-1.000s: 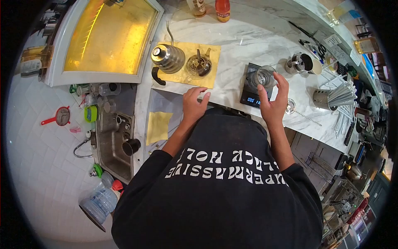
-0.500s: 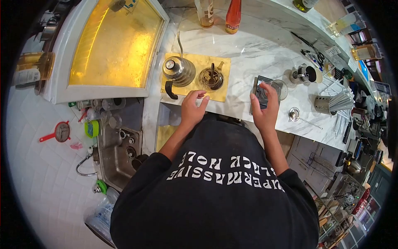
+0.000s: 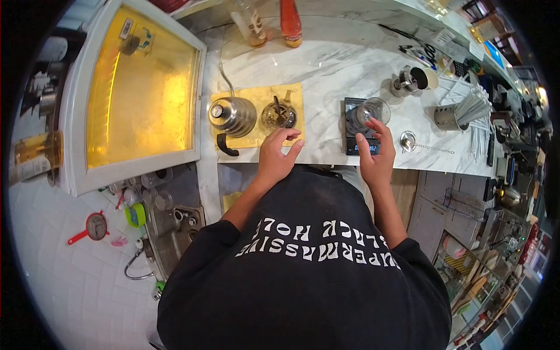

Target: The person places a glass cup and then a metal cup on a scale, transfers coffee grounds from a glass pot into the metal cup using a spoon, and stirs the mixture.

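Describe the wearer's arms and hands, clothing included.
Both arms come out of a black T-shirt with loose sleeves ending near the elbows, leaving the forearms bare. White, wavy-edged capital lettering crosses the shirt, upside down in this view. The left hand and right hand are ungloved; no watch or bracelet shows.

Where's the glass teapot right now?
In the head view's upper middle, the glass teapot stands on the yellow cloth, right of the steel kettle and just beyond the left hand.
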{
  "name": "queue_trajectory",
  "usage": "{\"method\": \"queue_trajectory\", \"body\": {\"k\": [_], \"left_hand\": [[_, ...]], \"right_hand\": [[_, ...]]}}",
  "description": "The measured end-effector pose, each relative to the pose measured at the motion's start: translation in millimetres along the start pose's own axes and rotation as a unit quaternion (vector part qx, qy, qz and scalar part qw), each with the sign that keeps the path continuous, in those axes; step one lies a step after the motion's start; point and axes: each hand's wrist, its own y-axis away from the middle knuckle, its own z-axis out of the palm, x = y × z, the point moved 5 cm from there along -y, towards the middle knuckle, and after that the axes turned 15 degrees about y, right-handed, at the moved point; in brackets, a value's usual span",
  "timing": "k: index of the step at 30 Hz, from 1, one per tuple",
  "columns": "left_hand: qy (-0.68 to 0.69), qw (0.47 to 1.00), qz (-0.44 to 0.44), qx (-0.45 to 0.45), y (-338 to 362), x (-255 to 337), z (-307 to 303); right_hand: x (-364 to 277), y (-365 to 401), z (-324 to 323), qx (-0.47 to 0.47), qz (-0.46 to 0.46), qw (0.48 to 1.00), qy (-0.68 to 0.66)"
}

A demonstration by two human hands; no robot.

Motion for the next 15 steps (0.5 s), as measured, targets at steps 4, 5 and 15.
{"method": "queue_trajectory", "body": {"k": [4, 5, 15], "left_hand": [[0.004, 0.999, 0.020, -0.025, -14.7, 16.2, 27.5], [0.007, 0.999, 0.026, -0.027, -17.9, 19.5, 36.5], [0.035, 0.996, 0.067, -0.054, -96.6, 78.8, 165.5]], "right_hand": [[33.0, 0.1, -29.8, 0.022, 0.051, 0.998, 0.001], [41.7, 0.1, -37.8, 0.025, 0.062, 0.998, 0.003], [127.6, -27.8, -112.5, -0.003, 0.084, 0.996, 0.011]]}}
